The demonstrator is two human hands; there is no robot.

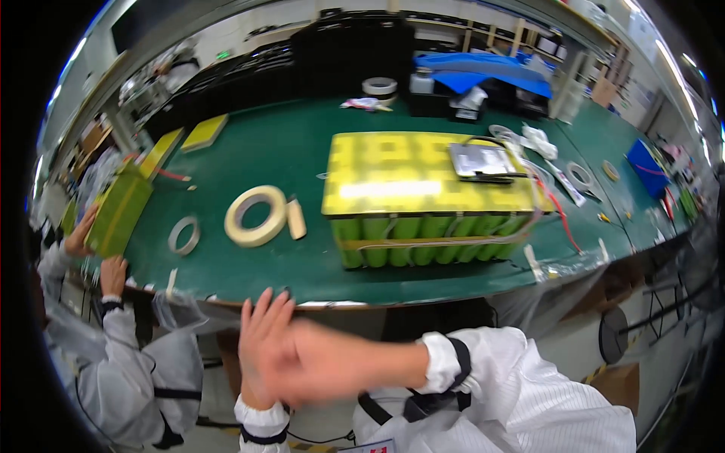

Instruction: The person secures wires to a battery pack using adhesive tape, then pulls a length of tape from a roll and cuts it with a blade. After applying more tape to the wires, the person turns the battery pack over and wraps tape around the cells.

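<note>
Both my hands are in front of the bench's near edge, below the tabletop items. My left hand (261,323) points upward with its fingers stretched out. Across its palm and wrist lies my right hand (313,359), smeared by motion, its fingers hard to make out. Beyond them on the green bench (302,143) stands a battery pack (370,162) of green cylindrical cells under a yellow top board. A flat silver module (479,161) with black leads rests on that top. To the pack's left lie a large masking tape roll (254,237) and a small tan block-like tool (296,219).
At the left, another person's hands (113,275) steady a green-yellow pack (124,208). A smaller tape roll (173,235) lies nearby. Red wires (563,215), a white tube (568,185) and a blue bin (647,167) are at right. Black bins (351,64) line the back.
</note>
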